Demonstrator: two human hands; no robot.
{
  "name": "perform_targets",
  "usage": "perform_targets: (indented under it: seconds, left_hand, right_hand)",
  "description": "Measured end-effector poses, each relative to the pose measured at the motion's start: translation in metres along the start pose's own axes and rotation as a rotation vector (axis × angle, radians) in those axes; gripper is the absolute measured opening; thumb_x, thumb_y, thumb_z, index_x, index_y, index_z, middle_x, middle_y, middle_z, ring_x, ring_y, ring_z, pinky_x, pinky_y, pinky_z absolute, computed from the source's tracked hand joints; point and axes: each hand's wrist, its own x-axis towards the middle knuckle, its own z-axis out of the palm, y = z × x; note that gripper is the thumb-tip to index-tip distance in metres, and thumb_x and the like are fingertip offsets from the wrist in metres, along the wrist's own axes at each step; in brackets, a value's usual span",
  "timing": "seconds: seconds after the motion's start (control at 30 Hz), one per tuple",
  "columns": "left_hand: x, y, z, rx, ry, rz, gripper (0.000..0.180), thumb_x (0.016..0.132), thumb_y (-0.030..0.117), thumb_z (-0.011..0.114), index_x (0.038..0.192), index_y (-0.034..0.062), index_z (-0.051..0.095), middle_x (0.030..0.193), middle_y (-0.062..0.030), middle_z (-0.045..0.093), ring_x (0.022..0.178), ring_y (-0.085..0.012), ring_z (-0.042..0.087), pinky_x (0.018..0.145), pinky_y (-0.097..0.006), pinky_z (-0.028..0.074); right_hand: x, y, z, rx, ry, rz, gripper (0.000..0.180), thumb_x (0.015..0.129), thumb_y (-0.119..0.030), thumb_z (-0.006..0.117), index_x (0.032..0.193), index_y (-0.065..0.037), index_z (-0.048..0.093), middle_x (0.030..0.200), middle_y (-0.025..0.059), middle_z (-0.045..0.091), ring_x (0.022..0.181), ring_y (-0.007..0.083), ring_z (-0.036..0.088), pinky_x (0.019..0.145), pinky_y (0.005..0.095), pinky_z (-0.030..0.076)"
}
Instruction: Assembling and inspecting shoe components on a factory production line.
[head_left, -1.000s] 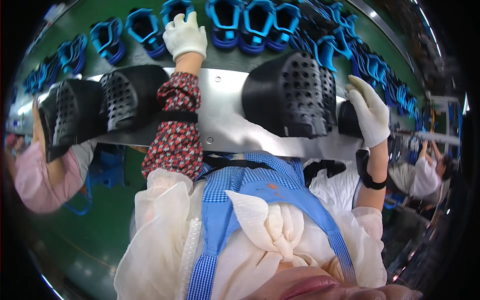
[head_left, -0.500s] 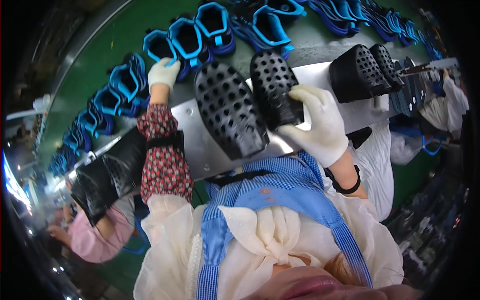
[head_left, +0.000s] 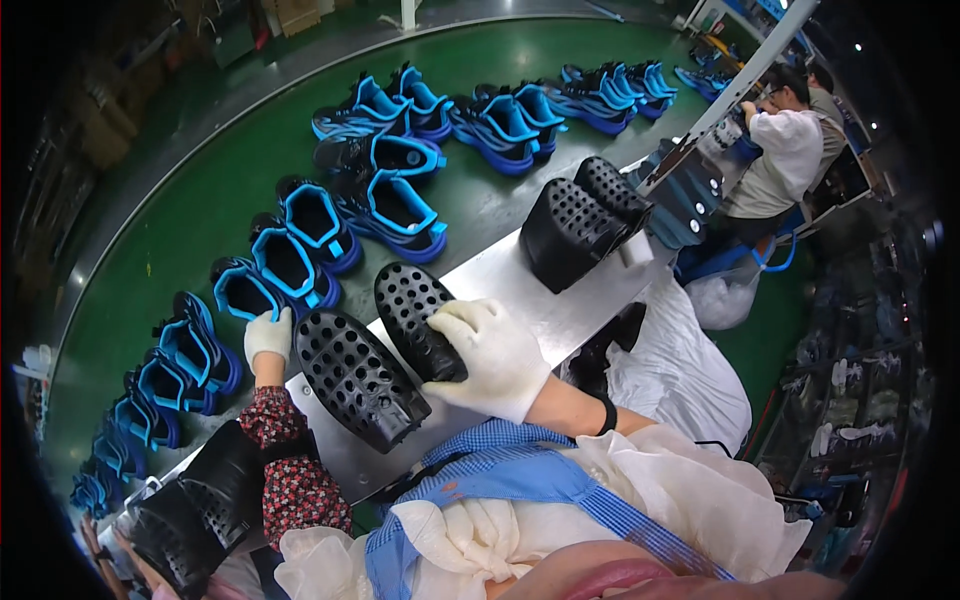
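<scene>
My left hand (head_left: pixel 268 337), in a white glove, pinches the rear collar of a black and blue shoe (head_left: pixel 247 290) with bright blue lining. My fingertips there are partly hidden. Also gloved in white, my right hand (head_left: pixel 490 355) grips the heel end of a black foot-shaped form (head_left: pixel 413 305) full of round holes. A second black perforated form (head_left: pixel 352 372) stands between my hands, touched by neither. Both forms are mounted at a metal ledge (head_left: pixel 505 292).
Beyond the ledge, several similar shoes (head_left: pixel 403 215) line a green surface (head_left: pixel 200 235). More black forms stand right (head_left: pixel 560 235) and left (head_left: pixel 185 520). At the far right a person (head_left: pixel 785 150) works beside a slanting pole (head_left: pixel 730 95). White cloth (head_left: pixel 685 365) hangs below the ledge.
My view has swung up and to the right, bringing more of the green surface and the person at right into sight. Both hands keep their hold on the shoe and the perforated form.
</scene>
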Motion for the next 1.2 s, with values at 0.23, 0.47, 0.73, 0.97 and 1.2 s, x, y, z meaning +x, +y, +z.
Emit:
perform_targets:
  seconds: [0.23, 0.47, 0.73, 0.97, 1.2]
  left_hand:
    - [-0.004, -0.005, 0.012, -0.122, 0.035, -0.114, 0.052, 0.083, 0.048, 0.06, 0.122, 0.013, 0.062, 0.12, -0.0269, 0.058, 0.108, -0.0418, 0.057, 0.092, -0.047, 0.046]
    - [-0.026, -0.006, 0.012, -0.308, 0.107, -0.093, 0.075, 0.079, 0.044, 0.063, 0.143, 0.0139, 0.04, 0.126, -0.0262, 0.054, 0.116, -0.0414, 0.054, 0.098, -0.046, 0.043]
    - [-0.035, 0.0, -0.001, -0.221, 0.28, -0.02, 0.074, 0.081, 0.041, 0.063, 0.143, 0.0093, 0.038, 0.133, -0.0246, 0.049, 0.12, -0.0398, 0.051, 0.1, -0.043, 0.042]
    - [-0.051, 0.053, -0.079, -0.823, 0.283, 0.339, 0.057, 0.092, 0.029, 0.058, 0.138, -0.0008, 0.043, 0.134, -0.024, 0.049, 0.119, -0.0232, 0.054, 0.097, -0.034, 0.044]
    - [-0.115, 0.137, -0.133, -1.537, -0.58, 0.8, 0.1, 0.086, 0.061, 0.058, 0.146, -0.0075, 0.017, 0.145, -0.0224, 0.036, 0.128, -0.0269, 0.046, 0.108, -0.039, 0.037]
  right_hand:
    - [0.003, 0.007, -0.004, -0.027, -0.05, -0.023, 0.059, 0.061, -0.032, 0.079, 0.108, -0.003, 0.057, 0.11, 0.0171, 0.057, 0.104, 0.0342, 0.054, 0.091, 0.0396, 0.047]
    - [0.001, 0.019, -0.013, -0.047, -0.035, -0.069, 0.06, 0.063, -0.032, 0.08, 0.108, 0.0, 0.056, 0.107, 0.0179, 0.057, 0.101, 0.0326, 0.056, 0.089, 0.0383, 0.048]
    - [-0.001, 0.021, -0.042, 0.25, -0.016, 0.055, 0.06, 0.064, -0.021, 0.079, 0.114, 0.001, 0.056, 0.106, 0.0148, 0.057, 0.094, 0.0247, 0.06, 0.086, 0.0334, 0.049]
    - [0.02, 0.015, -0.071, 0.358, 0.087, -0.08, 0.059, 0.065, -0.018, 0.079, 0.115, 0.001, 0.055, 0.108, 0.0131, 0.056, 0.098, 0.0236, 0.06, 0.089, 0.0328, 0.049]
    - [0.063, -0.028, -0.073, 0.389, 0.185, -0.581, 0.061, 0.055, -0.021, 0.082, 0.107, -0.002, 0.057, 0.104, 0.0159, 0.056, 0.097, 0.0347, 0.055, 0.086, 0.0404, 0.047]
